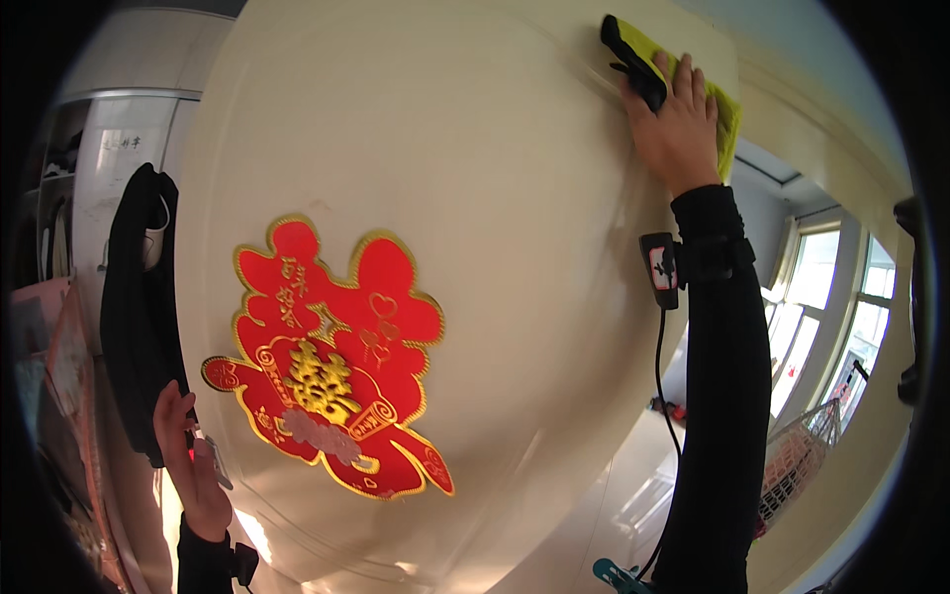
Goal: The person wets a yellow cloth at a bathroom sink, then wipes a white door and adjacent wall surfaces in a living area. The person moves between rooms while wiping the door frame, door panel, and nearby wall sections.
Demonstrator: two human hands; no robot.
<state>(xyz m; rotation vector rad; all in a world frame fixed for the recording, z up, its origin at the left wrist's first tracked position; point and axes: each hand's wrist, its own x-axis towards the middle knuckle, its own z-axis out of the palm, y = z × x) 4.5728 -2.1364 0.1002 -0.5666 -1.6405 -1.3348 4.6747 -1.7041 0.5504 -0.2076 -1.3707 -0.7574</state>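
High on the cream door (519, 245), my right hand (679, 137) presses a folded yellow-green cloth (727, 122) with a black side flat against the surface, near the door's upper right corner. The fingers are spread over the cloth. My left hand (194, 475) is at the door's left edge beside a metal door handle (219, 464), its fingers pointing up and its thumb near the handle. Whether it grips the edge cannot be made out. A red paper decoration (393, 319) with gold trim and raised gold characters is stuck on the door between my hands.
A black garment (137, 319) hangs by the door's left edge, before a white wardrobe (130, 141) with an open shelf section. Rightward, past the door frame (816, 148), are windows (813, 260) and a net hammock (798, 460). A black cable (663, 371) runs down along my right arm.
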